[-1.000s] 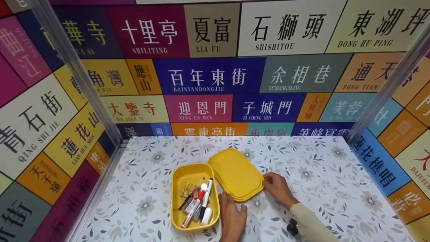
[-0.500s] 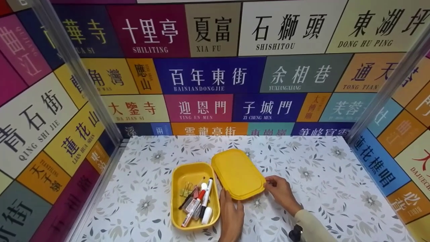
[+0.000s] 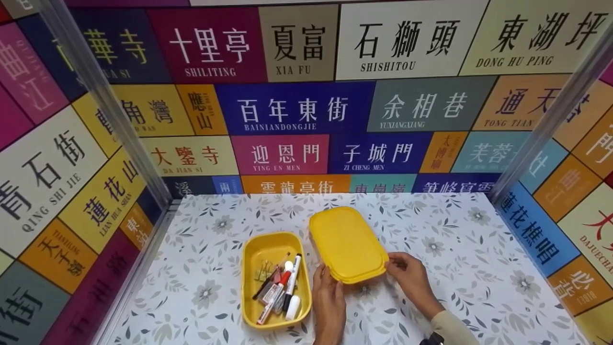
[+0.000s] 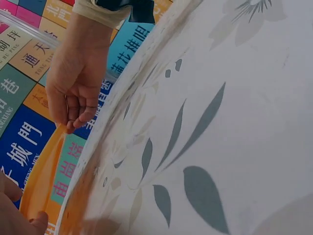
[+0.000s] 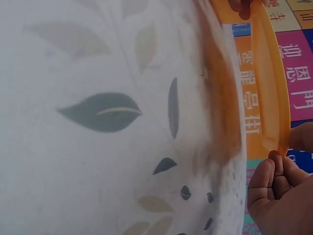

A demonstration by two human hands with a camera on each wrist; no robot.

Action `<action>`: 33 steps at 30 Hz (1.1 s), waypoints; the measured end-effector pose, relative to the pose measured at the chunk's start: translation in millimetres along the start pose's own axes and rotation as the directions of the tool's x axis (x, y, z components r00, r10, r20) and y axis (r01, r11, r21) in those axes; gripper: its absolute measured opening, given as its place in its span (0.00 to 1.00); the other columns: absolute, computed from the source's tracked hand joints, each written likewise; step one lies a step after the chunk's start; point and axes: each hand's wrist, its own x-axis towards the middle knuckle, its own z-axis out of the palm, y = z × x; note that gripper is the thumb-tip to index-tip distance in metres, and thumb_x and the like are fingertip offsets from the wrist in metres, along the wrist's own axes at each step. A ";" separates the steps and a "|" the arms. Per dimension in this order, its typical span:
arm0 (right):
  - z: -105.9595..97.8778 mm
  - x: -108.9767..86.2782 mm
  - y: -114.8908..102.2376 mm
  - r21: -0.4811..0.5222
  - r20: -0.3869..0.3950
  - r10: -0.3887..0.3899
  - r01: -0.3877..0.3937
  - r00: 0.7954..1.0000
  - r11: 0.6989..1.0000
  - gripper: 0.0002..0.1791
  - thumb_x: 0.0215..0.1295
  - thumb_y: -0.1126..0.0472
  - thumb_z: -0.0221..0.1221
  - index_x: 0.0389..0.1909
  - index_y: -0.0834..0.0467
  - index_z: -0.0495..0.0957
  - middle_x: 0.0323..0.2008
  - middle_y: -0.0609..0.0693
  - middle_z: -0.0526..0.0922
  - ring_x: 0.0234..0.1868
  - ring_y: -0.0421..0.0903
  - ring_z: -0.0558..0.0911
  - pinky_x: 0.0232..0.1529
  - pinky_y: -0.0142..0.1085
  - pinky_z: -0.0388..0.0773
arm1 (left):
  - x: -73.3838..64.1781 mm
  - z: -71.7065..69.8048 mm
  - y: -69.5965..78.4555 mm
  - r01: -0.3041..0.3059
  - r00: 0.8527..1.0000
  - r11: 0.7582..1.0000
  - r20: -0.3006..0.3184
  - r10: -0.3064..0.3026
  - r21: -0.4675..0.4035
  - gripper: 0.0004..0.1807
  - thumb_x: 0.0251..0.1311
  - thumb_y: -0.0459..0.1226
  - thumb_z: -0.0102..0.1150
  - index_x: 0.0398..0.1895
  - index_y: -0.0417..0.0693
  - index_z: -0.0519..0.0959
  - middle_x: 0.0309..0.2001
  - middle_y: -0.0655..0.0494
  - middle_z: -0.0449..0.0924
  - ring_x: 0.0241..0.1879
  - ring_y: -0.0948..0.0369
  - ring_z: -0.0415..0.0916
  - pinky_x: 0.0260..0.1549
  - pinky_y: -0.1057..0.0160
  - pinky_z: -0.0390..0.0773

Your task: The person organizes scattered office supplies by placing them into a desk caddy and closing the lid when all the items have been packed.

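Observation:
A yellow plastic lid (image 3: 348,243) is held by its near edge between both hands in the head view. My right hand (image 3: 413,279) pinches the near right corner between thumb and curled fingers; the right wrist view shows this hand (image 5: 283,188) at the lid's rim (image 5: 274,83). At the near left corner, my left hand (image 3: 329,306) grips the lid with fingers and thumb at the edge. The wrist views show the lid standing off the tabletop. Left of it sits the open yellow box (image 3: 254,247), holding a red-capped marker (image 3: 274,297) and a black-and-white marker (image 3: 292,282).
Binder clips (image 3: 264,270) and a white-capped item (image 3: 293,307) also lie in the box. A white leaf-and-flower cloth (image 3: 201,287) covers the table. Sign-printed panels (image 3: 297,108) and clear corner posts (image 3: 115,110) enclose it at the back and sides.
The lid has moved right, away from the box, with the right hand on it. My left hand has come up onto its near left corner. The box has stayed put.

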 end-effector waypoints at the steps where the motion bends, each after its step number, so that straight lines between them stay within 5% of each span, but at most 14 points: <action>1: -2.2 -1.9 -2.5 0.011 -0.005 -0.004 0.004 1.000 1.000 0.17 0.65 0.58 0.67 0.51 0.61 0.83 0.43 0.55 0.85 0.42 0.47 0.81 0.37 0.27 0.82 | 0.8 -1.3 2.8 0.019 1.000 0.999 0.004 -0.019 -0.035 0.30 0.60 0.26 0.64 0.68 0.40 0.73 0.69 0.43 0.68 0.64 0.52 0.72 0.60 0.57 0.80; 7: -8.4 -14.4 -21.2 0.050 -0.040 0.012 -0.010 0.999 0.999 0.18 0.65 0.57 0.68 0.53 0.61 0.83 0.44 0.56 0.84 0.39 0.47 0.81 0.29 0.30 0.81 | 7.0 -13.2 21.8 0.195 0.980 0.964 0.059 -0.188 -0.178 0.32 0.60 0.24 0.64 0.70 0.39 0.72 0.71 0.48 0.67 0.61 0.56 0.74 0.51 0.68 0.84; 15: -3.7 -24.8 -37.9 0.064 -0.082 -0.030 0.035 0.996 0.997 0.16 0.63 0.60 0.69 0.50 0.60 0.84 0.42 0.55 0.86 0.42 0.46 0.83 0.40 0.26 0.82 | 6.1 -34.9 27.0 0.064 0.998 0.955 -0.007 -0.069 -0.288 0.31 0.55 0.20 0.63 0.66 0.31 0.73 0.69 0.46 0.69 0.58 0.53 0.77 0.48 0.66 0.86; 24: 10.2 -32.9 -44.1 0.057 -0.082 -0.011 0.016 0.997 0.998 0.15 0.62 0.61 0.70 0.49 0.59 0.84 0.41 0.53 0.86 0.42 0.45 0.82 0.42 0.26 0.82 | 3.9 -54.9 23.2 0.068 0.997 0.977 -0.016 -0.072 -0.200 0.32 0.56 0.24 0.65 0.67 0.33 0.73 0.69 0.49 0.70 0.60 0.53 0.75 0.47 0.69 0.85; 33: 29.9 -40.3 -49.4 0.159 -0.056 0.022 -0.012 0.998 0.987 0.16 0.61 0.62 0.70 0.49 0.61 0.84 0.43 0.55 0.86 0.44 0.48 0.83 0.45 0.30 0.84 | 2.2 -72.0 15.6 0.115 0.993 0.974 -0.016 -0.120 -0.197 0.32 0.55 0.24 0.65 0.67 0.37 0.74 0.69 0.49 0.70 0.52 0.56 0.79 0.43 0.67 0.87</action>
